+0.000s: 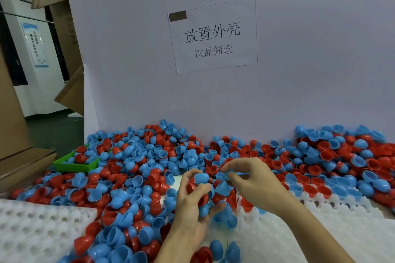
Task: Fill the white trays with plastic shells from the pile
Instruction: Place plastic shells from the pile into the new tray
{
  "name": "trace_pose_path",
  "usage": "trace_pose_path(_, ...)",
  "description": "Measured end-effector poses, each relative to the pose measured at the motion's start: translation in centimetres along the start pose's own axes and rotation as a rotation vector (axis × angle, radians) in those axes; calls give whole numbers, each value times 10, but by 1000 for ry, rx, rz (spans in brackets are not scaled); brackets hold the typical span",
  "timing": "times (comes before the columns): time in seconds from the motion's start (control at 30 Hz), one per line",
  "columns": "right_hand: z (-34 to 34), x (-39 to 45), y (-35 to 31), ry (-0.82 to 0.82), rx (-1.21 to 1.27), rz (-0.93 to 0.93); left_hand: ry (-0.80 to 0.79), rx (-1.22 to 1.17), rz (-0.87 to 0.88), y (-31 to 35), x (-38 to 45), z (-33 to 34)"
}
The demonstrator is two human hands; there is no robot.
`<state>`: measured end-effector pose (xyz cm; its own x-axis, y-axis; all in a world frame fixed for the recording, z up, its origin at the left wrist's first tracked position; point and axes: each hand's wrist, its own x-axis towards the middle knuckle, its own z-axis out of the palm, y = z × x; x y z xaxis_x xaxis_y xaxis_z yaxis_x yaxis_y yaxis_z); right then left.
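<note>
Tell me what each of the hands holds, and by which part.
The left hand cups a bunch of red and blue shells in its palm. The right hand pinches a blue shell by its rim.

white board [299,49] behind with taped paper sign [213,35]; cardboard boxes [12,117] at left, dark floor [53,132], wall poster [35,46] beyond.

Even, soft overhead light, moderately bright with a cool tint; no glare, only faint shadows. Wide-angle bending at the edges, the cardboard boxes [12,113] on the left leaning. Slight softness overall, white tray [38,230] bottom-left blurred.
</note>
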<state>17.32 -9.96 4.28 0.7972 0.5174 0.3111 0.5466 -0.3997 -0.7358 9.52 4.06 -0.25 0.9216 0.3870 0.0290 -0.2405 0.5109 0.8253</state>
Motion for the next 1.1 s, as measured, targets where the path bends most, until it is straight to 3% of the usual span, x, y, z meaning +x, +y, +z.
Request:
trace_pose_path(0.2,5,2,2,32,-57,10,2,5,35,1,0,0)
trace_pose_path(0.47,6,-1,8,-127,-26,90,49,-14,74,0,2,2)
trace_pose_path(0.73,14,-3,16,-46,-91,-13,61,-50,78,4,1,1)
trace_pose_path(1.0,-41,-1,19,114,-187,48,54,-103,54,6,0,2)
trace_pose_path(1.1,-54,-7,23,89,-231,81,40,-124,49,7,0,3)
